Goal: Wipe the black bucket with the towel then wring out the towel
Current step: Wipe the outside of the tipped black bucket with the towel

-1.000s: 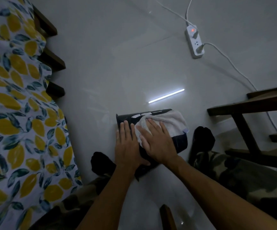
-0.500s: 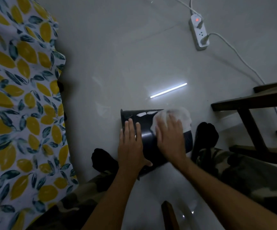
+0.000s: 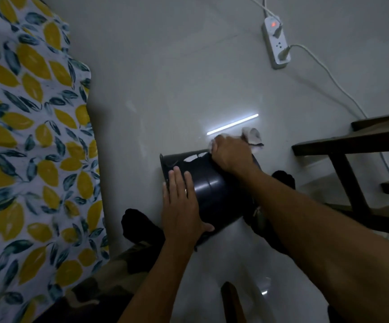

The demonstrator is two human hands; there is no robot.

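A dark wooden post end [image 3: 229, 299] is seen nearest the camera, low in the head view, with camouflage-patterned trouser legs [image 3: 109, 276] to either side and black-socked feet [image 3: 139, 224] resting on the glossy pale tiled floor [image 3: 165, 89]. Between the feet, the smooth black plastic bucket [image 3: 216, 190] is laid on its side on the floor, its mouth turned to the person's left. The left hand [image 3: 180, 206] is pressed flat, fingers spread and unclenched, on the wall near the rim, so the bucket is steadied rather than gripped. At the far base end, the right hand [image 3: 232, 155] is closed over the small white cloth towel [image 3: 250, 136], a bunched corner of which is seen beyond the knuckles.

The bucket is judged light, stiff and slick, and liable to roll or skate on the polished floor; it is best braced by a flat palm or taken at the rim. The towel is soft and limp, and for wringing it would best be taken at its two ends and twisted.

Farther off, a lemon-printed fabric cover [image 3: 30, 136] is draped at the left, a dark wooden chair frame [image 3: 351, 145] stands at the right, and a white power strip [image 3: 276, 43] lies farthest away.
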